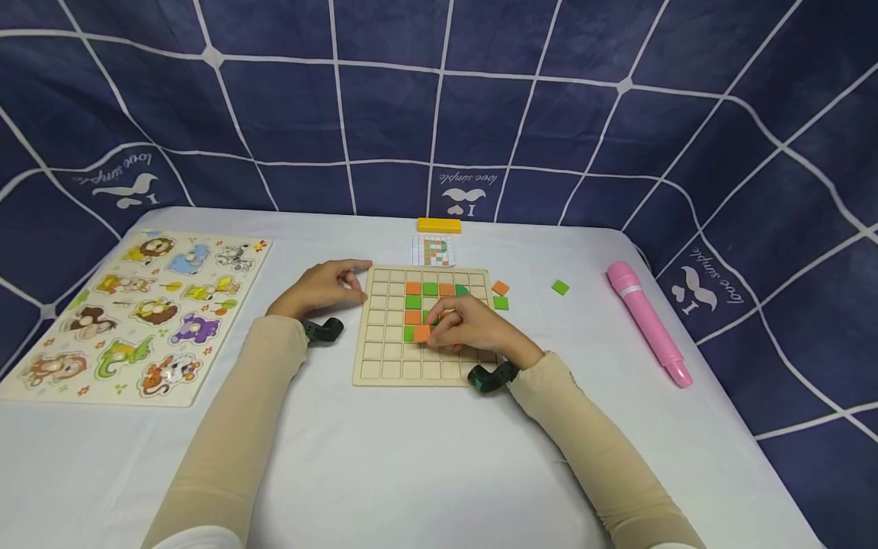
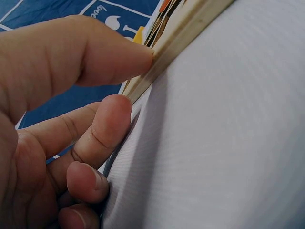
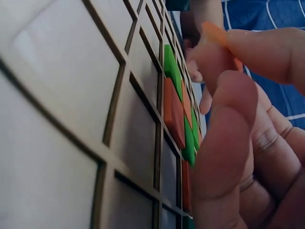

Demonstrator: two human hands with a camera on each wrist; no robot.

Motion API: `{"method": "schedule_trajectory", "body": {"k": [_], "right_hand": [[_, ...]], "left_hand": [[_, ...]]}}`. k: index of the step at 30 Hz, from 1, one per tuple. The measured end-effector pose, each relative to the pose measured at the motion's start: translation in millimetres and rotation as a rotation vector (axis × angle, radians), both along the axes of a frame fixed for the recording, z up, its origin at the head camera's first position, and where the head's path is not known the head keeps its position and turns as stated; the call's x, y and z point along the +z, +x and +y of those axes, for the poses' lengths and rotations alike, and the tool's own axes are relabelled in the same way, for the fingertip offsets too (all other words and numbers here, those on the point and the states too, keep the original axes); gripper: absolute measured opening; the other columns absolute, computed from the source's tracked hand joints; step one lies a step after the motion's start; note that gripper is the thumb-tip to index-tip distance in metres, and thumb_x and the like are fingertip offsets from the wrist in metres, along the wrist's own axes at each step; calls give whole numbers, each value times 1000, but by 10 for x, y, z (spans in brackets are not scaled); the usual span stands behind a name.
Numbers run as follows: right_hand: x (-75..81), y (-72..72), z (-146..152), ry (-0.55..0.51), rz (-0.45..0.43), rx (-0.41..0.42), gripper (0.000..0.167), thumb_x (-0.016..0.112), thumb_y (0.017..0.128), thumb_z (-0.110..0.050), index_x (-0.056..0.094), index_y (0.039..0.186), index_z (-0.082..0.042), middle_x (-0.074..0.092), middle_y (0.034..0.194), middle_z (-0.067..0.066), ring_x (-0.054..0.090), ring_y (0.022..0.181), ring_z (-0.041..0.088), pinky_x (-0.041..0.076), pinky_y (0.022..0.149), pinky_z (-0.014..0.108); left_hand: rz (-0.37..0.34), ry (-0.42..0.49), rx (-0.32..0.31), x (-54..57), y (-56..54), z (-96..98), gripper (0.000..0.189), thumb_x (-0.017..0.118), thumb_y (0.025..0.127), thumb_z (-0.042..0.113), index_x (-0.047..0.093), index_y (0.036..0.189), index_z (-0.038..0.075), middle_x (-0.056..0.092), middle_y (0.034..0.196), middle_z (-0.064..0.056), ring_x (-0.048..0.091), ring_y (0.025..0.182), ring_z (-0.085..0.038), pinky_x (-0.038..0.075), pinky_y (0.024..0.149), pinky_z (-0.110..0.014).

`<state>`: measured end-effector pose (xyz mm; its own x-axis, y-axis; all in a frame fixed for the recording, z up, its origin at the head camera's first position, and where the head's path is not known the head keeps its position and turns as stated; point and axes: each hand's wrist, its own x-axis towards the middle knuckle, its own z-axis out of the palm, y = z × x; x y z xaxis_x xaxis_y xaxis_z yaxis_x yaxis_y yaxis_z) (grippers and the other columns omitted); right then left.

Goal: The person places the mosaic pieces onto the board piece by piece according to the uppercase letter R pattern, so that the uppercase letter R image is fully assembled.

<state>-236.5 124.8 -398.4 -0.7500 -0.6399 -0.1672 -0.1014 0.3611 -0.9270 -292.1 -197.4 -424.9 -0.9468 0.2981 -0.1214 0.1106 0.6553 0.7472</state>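
Observation:
A wooden grid board (image 1: 379, 369) lies on the table with orange and green square tiles in its cells. My right hand (image 1: 469, 328) is over the board's right half and pinches an orange tile (image 3: 214, 33) between thumb and finger. In the head view this orange tile (image 1: 421, 333) appears beside a green tile (image 1: 409, 333) in the grid; the hand hides several cells. With thumb and index finger extended, my left hand (image 1: 322, 287) touches the board near its far left corner. Its other fingers are loosely bent, and the thumb (image 2: 119, 59) rests against the board's edge.
Loose tiles lie right of the board: an orange one (image 1: 501, 288) and two green ones. Behind the board are a pattern card (image 1: 434, 251) and a yellow block (image 1: 439, 226). An animal puzzle (image 1: 158, 305) lies left, a pink toy microphone (image 1: 648, 324) right.

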Motion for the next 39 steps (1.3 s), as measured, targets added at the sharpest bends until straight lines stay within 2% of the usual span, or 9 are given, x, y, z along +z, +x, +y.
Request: {"method": "schedule_trajectory", "body": {"k": [6,17,22,35,39], "right_hand": [[1,52,-57,55,19,11,21,80,91,2,70,110,1,79,83,5,62,67,11,50,67,26],[-20,157,-206,220,196,25,16,84,89,-5,75,102,-4,73,81,-3,63,76,9,49,73,25],[-44,171,-244,271,237,17,16,85,88,-7,75,100,-7,69,79,-3,59,72,9,47,72,25],[-43,171,-242,271,256,42,17,84,88,-6,76,103,-6,68,78,-4,56,69,8,45,69,24],[-46,128,-197,217,226,83,16,82,91,-6,77,105,-4,68,80,-4,56,69,8,45,70,23]], "left_hand": [[8,-21,0,7,-6,2,75,80,89,19,54,159,7,69,102,-6,53,88,-21,39,88,-38],[14,-28,-7,8,-5,-4,75,80,90,21,54,159,6,69,103,-6,54,88,-21,40,87,-37],[14,-28,-7,12,1,-8,75,80,90,20,54,159,6,70,102,-6,54,88,-21,40,87,-37],[12,-29,1,-5,-11,-3,75,81,89,20,55,159,7,70,102,-5,54,88,-21,40,87,-38],[15,-36,0,-7,-17,1,75,80,89,20,55,159,7,70,102,-6,54,88,-21,40,87,-38]]}}
